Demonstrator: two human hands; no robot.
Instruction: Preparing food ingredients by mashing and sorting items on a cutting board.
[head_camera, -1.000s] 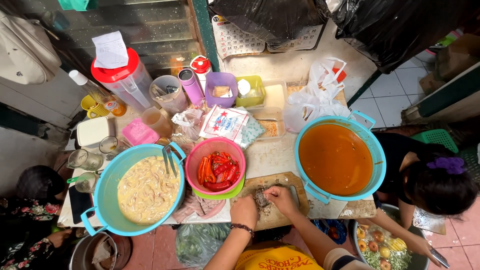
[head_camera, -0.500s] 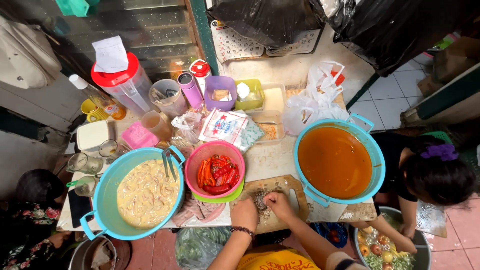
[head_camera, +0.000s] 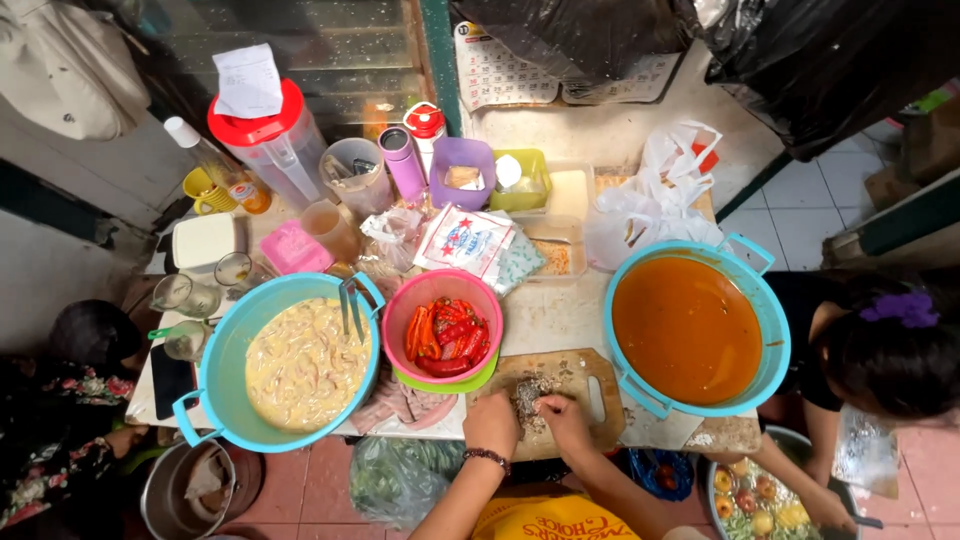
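My left hand (head_camera: 492, 424), with a beaded bracelet on the wrist, and my right hand (head_camera: 566, 414) rest on a wooden cutting board (head_camera: 590, 376) at the table's near edge. Both curl their fingers around a small pile of chopped grey-brown bits (head_camera: 526, 392) between them. Just behind the board stands a pink bowl of red and orange chillies (head_camera: 443, 328), set in a green bowl.
A blue tub of creamy mix with tongs (head_camera: 300, 362) stands left, and a blue tub of orange sauce (head_camera: 688, 330) right. Jugs, cups, tubs and bags crowd the back. One person (head_camera: 890, 350) crouches at the right over a bowl of fruit (head_camera: 755, 500), another person (head_camera: 70, 400) at the left.
My hands have closed in around the chopped pile at the board's middle. The person on the right has leaned in a little closer.
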